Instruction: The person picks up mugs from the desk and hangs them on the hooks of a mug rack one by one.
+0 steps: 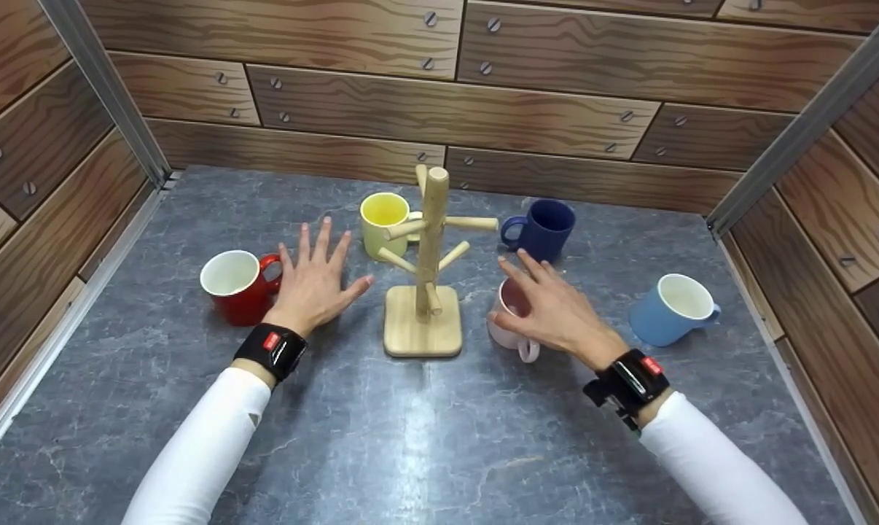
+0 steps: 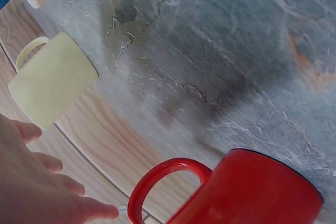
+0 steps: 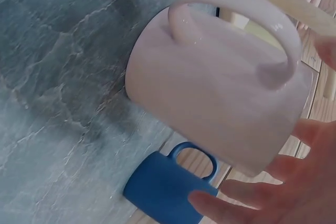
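Left of centre in the head view, your left hand (image 1: 312, 284) is open, fingers spread, just beside the handle of the red mug (image 1: 241, 302). Right of centre, your right hand (image 1: 556, 313) hangs over the pink mug (image 1: 506, 332), fingers loosely apart; contact unclear. Mid-frame on the grey table (image 1: 366, 445): wooden mug tree (image 1: 431, 255). Yellow mug (image 1: 378, 237) upper centre; navy mug (image 1: 547, 232) to its right; light blue mug (image 1: 658, 321) far right.

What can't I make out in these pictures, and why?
Pink mug: inside partly covered by the right hand, head view.
Yellow mug: handle partly behind the stand, head view.
Red mug: rim cut off by the bottom edge, left wrist view.
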Tool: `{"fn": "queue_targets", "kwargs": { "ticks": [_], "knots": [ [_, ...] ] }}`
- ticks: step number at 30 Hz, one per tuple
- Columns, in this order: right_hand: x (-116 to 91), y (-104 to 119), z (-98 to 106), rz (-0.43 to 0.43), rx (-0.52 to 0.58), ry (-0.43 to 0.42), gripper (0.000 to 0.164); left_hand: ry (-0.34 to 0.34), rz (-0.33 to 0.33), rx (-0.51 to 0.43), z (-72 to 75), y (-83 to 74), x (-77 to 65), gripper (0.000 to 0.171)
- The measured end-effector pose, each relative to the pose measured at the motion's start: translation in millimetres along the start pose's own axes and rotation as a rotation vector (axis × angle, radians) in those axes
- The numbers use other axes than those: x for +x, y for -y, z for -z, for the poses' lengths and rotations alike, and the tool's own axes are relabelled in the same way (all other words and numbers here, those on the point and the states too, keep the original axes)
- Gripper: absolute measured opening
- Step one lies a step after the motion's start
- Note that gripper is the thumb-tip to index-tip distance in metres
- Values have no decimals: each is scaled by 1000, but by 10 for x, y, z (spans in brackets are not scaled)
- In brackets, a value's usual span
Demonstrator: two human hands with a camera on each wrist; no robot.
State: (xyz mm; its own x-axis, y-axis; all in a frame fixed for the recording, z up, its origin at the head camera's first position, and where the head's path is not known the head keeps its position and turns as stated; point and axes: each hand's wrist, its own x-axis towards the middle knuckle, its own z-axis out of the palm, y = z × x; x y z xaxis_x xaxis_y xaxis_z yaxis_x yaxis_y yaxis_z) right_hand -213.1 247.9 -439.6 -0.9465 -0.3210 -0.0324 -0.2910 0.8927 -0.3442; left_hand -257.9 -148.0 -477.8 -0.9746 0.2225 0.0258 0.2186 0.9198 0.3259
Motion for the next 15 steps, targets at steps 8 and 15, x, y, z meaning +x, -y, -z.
{"fn": "queue_targets", "kwargs": {
  "ticks": [8, 15],
  "knots": [
    [36, 91, 16, 20, -85, 35, 77, 11, 1, 9, -10, 16, -18, 96],
    [58, 75, 65, 39, -87, 33, 65, 21, -7, 15, -22, 25, -53, 97]
  ]
}}
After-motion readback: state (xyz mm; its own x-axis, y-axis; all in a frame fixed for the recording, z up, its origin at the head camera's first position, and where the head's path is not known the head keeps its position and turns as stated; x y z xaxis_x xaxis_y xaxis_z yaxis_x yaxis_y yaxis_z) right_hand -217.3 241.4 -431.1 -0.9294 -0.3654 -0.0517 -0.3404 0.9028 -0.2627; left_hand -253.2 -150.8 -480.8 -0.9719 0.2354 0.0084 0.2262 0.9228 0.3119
